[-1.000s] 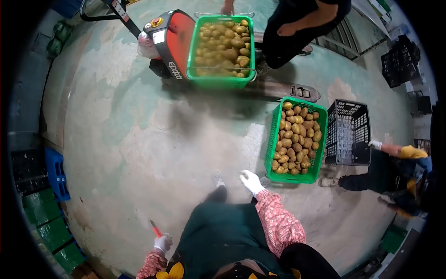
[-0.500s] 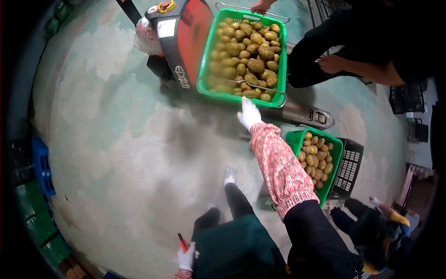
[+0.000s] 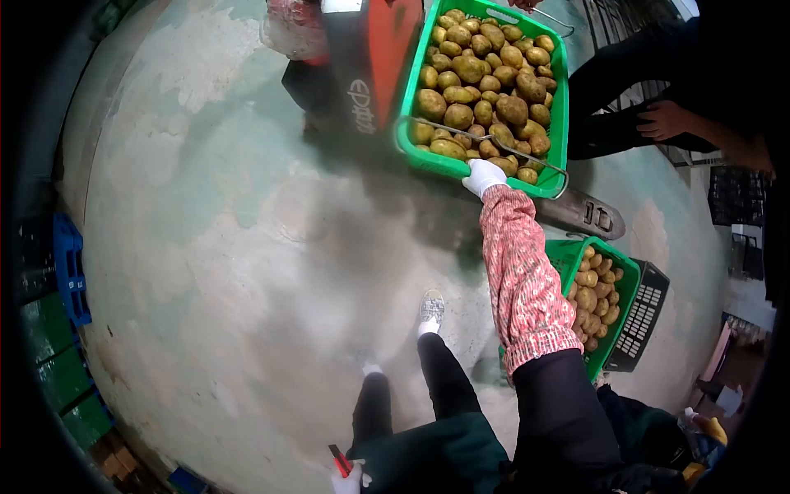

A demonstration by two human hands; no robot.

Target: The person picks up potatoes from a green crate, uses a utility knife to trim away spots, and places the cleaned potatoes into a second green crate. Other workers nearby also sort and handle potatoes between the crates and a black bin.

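My right hand [image 3: 482, 176], in a white glove with a red patterned sleeve, grips the near rim of a green crate [image 3: 428, 158] full of potatoes [image 3: 485, 74]. That crate rests on a red and black pallet truck [image 3: 370, 66]. Low at the bottom edge, my left hand [image 3: 350, 477], also white-gloved, holds a small red-handled tool [image 3: 339, 459] beside my dark green apron. Another person's hand [image 3: 525, 4] holds the far side of the same crate.
A second green crate of potatoes [image 3: 594, 284] stands on the floor to the right beside a black empty crate [image 3: 643, 311]. A person in black [image 3: 658, 119] stands at the upper right. Another person crouches at the lower right [image 3: 699, 428]. Blue and green crates [image 3: 70, 280] line the left wall.
I have stepped closer to the pallet truck. My right hand reached forward from near the floor crate to the rim of the raised crate and closed on it. My left hand stayed low.
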